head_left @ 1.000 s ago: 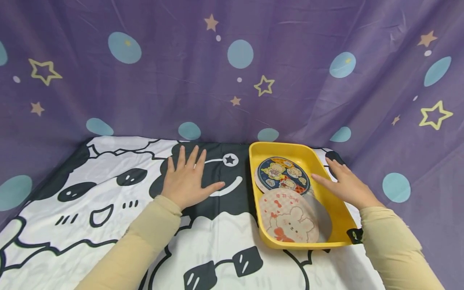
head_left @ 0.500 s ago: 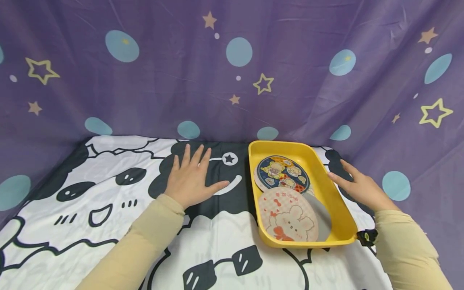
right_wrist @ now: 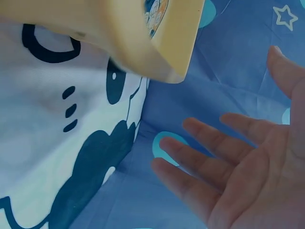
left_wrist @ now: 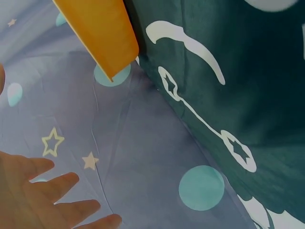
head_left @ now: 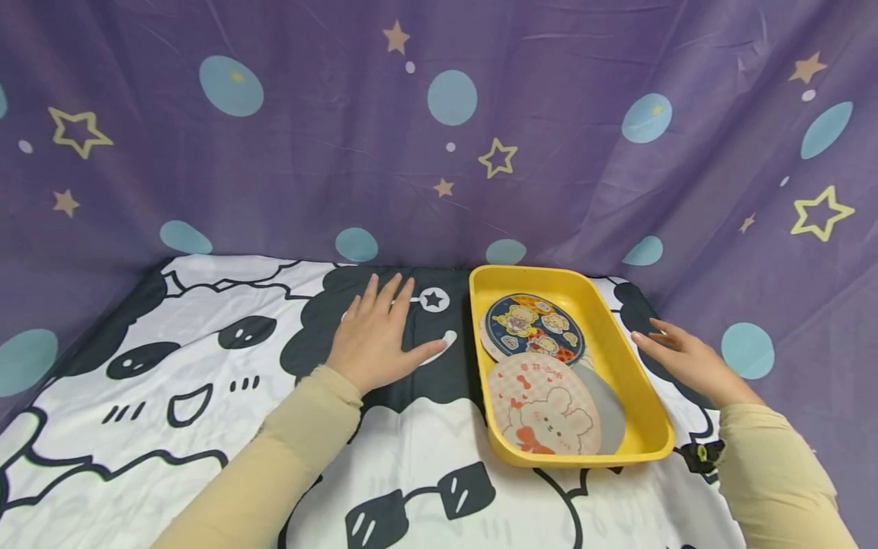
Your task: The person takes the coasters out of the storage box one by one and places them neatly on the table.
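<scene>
A yellow tray [head_left: 648, 438] stands on the cloth, right of centre in the head view. Inside it lie a dark blue round card [head_left: 535, 328] with cartoon figures, a pink round card [head_left: 545, 412] with a white bunny, and a grey disc [head_left: 610, 408] partly under the pink one. My left hand [head_left: 373, 339], fingers spread, is over the black part of the cloth, left of the tray and apart from it. On the tray's other side my right hand [head_left: 693, 362] holds nothing; its fingers are extended in the right wrist view, near the tray's rim.
A black and white cartoon cloth [head_left: 206, 374] covers the table. Behind it hangs a purple curtain [head_left: 329, 152] with stars and blue dots, which also runs down the right side. A small black object [head_left: 701, 455] shows beside my right sleeve.
My right hand has moved right, from over the tray's right side to outside its rim. My left hand has shifted right, closer to the tray. The cards stay put.
</scene>
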### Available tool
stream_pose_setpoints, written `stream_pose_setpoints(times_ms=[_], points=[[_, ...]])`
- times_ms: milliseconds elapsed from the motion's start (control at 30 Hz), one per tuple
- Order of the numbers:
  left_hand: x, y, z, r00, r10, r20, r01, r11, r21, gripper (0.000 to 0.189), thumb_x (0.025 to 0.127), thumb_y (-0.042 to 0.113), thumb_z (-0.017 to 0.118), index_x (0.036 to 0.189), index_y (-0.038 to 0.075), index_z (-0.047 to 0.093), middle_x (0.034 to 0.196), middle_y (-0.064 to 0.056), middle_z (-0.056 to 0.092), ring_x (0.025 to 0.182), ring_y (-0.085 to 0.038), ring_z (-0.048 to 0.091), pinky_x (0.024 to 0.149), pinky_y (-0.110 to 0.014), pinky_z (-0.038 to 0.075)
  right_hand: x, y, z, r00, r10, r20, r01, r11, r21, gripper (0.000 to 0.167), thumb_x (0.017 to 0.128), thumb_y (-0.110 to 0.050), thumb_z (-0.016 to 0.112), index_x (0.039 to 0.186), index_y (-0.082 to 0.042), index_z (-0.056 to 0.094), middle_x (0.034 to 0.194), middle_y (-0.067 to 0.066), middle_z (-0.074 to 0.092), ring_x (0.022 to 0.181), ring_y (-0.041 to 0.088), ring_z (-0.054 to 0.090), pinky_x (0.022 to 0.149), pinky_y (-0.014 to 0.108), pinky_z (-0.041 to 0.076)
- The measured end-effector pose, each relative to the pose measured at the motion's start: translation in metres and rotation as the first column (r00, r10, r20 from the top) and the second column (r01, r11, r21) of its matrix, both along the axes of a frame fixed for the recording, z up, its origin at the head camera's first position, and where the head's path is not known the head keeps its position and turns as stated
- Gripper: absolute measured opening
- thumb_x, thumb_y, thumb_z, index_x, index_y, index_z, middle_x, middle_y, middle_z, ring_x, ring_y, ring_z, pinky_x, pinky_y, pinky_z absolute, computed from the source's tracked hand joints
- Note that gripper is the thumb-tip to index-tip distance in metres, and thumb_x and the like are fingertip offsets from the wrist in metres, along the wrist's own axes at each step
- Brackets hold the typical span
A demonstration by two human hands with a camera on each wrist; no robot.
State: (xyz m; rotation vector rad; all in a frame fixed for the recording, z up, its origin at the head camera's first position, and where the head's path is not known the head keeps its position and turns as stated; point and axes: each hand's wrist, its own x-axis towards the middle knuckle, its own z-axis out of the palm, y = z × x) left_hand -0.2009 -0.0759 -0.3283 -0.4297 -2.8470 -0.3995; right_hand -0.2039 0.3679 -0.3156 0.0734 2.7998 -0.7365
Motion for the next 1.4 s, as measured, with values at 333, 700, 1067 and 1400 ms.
stream_pose_setpoints(times_ms=[333,700,1067,1400], points=[[0.002,0.007,-0.004,0.999,-0.034,-0.034,0.034,0.999,0.015,0.102,0.084,0.076,0.052,0.156,0.008,0.029,0.159,-0.016,0.033,0.147,-0.04,0.029,0.114,-0.059,0.035,-0.004,0.01,-0.02,0.999,0.023,0.028,-0.018,0.988,-0.156,0.082,0.103,-0.054,0.04,0.155,0.005,0.018,0.153,0.038,0.024,0.136,0.055,0.032,0.1,0.063,0.046],[0.005,0.016,-0.005,0.997,-0.069,-0.018,0.07,0.997,0.046,0.097,0.086,0.072,0.056,0.154,0.008,0.033,0.158,-0.015,0.036,0.146,-0.038,0.032,0.115,-0.056,0.034,-0.009,0.012,-0.042,0.999,0.018,-0.049,-0.029,0.973,-0.231,0.071,0.104,-0.045,0.043,0.147,0.012,0.035,0.143,0.034,0.045,0.121,0.042,0.055,0.09,0.049,0.057],[0.003,0.028,-0.009,0.992,-0.122,-0.017,0.122,0.989,0.077,0.094,0.087,0.069,0.057,0.153,0.006,0.036,0.157,-0.013,0.038,0.145,-0.035,0.036,0.116,-0.052,0.035,-0.016,0.01,-0.054,0.994,-0.047,-0.101,0.019,0.963,-0.269,0.069,0.103,-0.047,0.047,0.145,0.007,0.042,0.137,0.028,0.055,0.089,-0.009,0.054,0.079,0.025,0.053],[0.002,0.039,-0.004,0.982,-0.181,0.054,0.176,0.98,0.09,0.091,0.089,0.066,0.058,0.153,0.005,0.036,0.155,-0.014,0.041,0.145,-0.032,0.037,0.118,-0.046,0.035,-0.016,0.008,-0.058,0.987,-0.127,-0.1,0.09,0.946,-0.312,0.068,0.098,-0.04,0.06,0.148,0.002,0.041,0.136,0.024,0.054,0.089,-0.007,0.053,0.077,0.022,0.05]])
